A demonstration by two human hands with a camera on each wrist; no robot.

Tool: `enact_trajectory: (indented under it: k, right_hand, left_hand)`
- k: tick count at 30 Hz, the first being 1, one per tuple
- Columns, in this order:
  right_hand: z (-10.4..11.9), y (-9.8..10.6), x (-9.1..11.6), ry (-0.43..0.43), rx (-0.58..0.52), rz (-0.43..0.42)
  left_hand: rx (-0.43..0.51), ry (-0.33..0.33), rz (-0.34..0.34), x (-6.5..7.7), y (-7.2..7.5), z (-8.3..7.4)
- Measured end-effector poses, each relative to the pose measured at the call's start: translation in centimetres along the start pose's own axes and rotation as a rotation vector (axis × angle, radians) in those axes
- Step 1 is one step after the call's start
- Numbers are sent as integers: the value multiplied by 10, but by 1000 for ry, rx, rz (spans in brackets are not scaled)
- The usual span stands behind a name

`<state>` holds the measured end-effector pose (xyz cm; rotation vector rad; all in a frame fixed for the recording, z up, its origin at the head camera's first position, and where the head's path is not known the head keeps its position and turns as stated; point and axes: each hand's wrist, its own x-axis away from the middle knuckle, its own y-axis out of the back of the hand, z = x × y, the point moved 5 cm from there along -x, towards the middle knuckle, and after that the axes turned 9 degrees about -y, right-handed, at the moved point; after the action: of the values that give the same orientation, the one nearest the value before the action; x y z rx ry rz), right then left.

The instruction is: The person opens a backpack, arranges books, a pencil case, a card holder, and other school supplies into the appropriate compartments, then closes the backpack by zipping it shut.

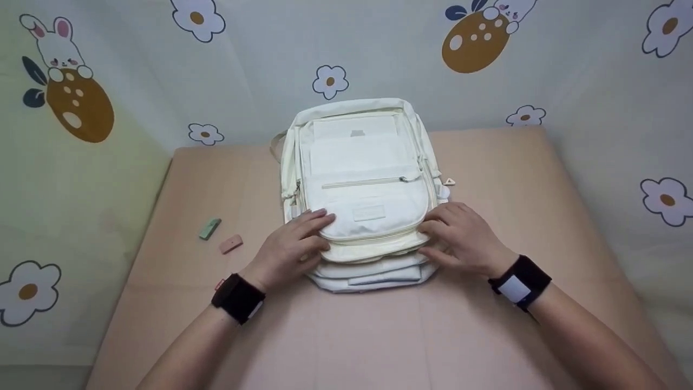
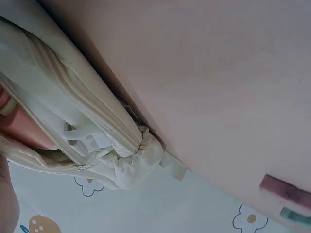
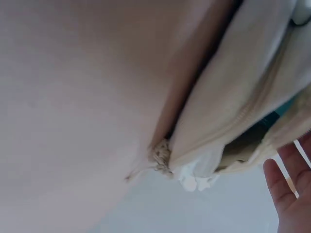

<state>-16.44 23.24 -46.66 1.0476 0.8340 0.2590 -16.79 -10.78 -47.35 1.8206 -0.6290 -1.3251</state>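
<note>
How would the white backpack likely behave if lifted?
The backpack would probably sag, since its sides look soft and creased. It may feel weighted, as an orange item shows inside. Contents might slide out if tipped, because one side gapes open.

My head camera looks forward and down at the backpack (image 1: 368, 160) from above its near end, far enough back to take in all of it. My left and right wrist cameras sit close in at the backpack's left and right sides, facing along them toward the printed cloth (image 1: 254, 81) behind it, both upside down. Head and left wrist views share the pink block (image 1: 231, 244) and green block (image 1: 209, 229) left of it; head and right wrist, my right hand (image 1: 465, 238) at its right edge.
</note>
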Motion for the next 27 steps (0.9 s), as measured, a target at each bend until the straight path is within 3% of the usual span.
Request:
enact_trajectory:
  k: [11,17,23,27]
  right_hand:
    - [13,-6,-7,35,97,9]
    - [21,1,-13,50,104,29]
    - [47,9,-35,130,109,-34]
    - [72,1,-58,208,127,16]
  left_hand:
    - [-86,-35,83,2,-8,-1]
    - [-105,-31,58,1,-9,-2]
    - [-126,-39,29,0,-8,-3]
    - [-143,-35,33,-3,-6,-3]
